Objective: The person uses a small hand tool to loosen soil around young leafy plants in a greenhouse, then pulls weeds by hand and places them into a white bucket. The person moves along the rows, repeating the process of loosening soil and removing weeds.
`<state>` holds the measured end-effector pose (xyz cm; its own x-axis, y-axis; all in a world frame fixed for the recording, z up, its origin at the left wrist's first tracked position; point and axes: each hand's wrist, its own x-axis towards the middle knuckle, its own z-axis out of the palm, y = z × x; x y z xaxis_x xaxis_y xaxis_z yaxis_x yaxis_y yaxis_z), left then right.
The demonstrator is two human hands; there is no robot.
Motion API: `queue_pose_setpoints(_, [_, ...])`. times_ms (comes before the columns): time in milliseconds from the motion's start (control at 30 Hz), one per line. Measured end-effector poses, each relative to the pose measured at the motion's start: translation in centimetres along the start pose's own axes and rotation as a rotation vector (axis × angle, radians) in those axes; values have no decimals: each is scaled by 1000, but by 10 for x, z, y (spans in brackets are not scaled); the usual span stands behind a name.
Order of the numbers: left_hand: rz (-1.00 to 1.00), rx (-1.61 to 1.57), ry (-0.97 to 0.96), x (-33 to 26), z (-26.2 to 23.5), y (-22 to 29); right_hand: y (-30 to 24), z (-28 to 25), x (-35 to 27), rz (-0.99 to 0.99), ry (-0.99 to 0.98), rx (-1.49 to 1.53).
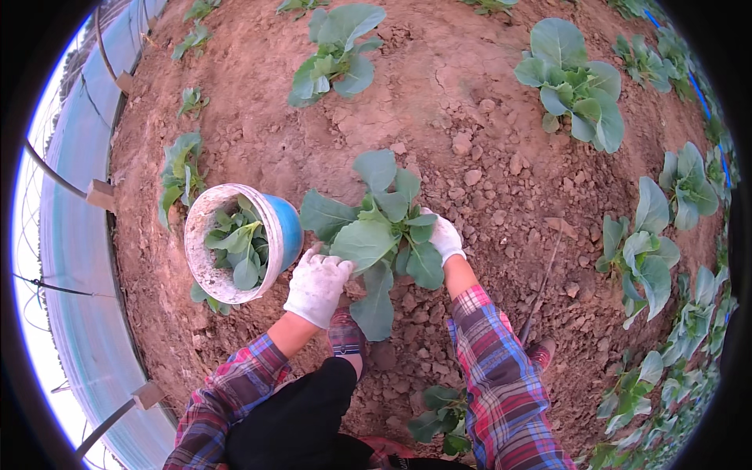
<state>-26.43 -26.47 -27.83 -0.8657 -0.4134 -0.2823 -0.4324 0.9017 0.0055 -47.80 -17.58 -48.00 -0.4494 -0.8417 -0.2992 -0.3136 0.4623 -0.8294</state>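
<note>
A broad-leaved green cabbage-like plant (364,241) grows from the soil in front of me. My right hand (443,236), in a white glove, reaches into its right side; the leaves cover its fingertips. On the left, my left hand (319,287) wears a soiled white glove. Its fingers are bent inward beside the edge of a large leaf, and whatever they may pinch is hidden. Close by that hand, a blue-and-white bucket (287,231) leans with its mouth toward me. Several picked leaves (243,247) lie inside it.
Similar plants stand in rows, one at the top (338,59) and one at the upper right (576,90). A thin dark rod (540,294) lies on the cloddy soil (501,196), right of my forearm. Plastic sheeting (74,204) with curved poles borders the left.
</note>
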Motion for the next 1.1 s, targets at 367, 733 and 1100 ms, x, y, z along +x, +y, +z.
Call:
queue_pose_setpoints(367, [22, 30, -1, -3, -2, -1, 22, 10, 32, 100, -437, 669])
queue_pose_setpoints(733, [10, 41, 37, -3, 1, 0, 6, -19, 10, -109, -194, -195])
queue_pose_setpoints(1100, [8, -161, 27, -7, -8, 6, -46, -90, -47, 300, -88, 460])
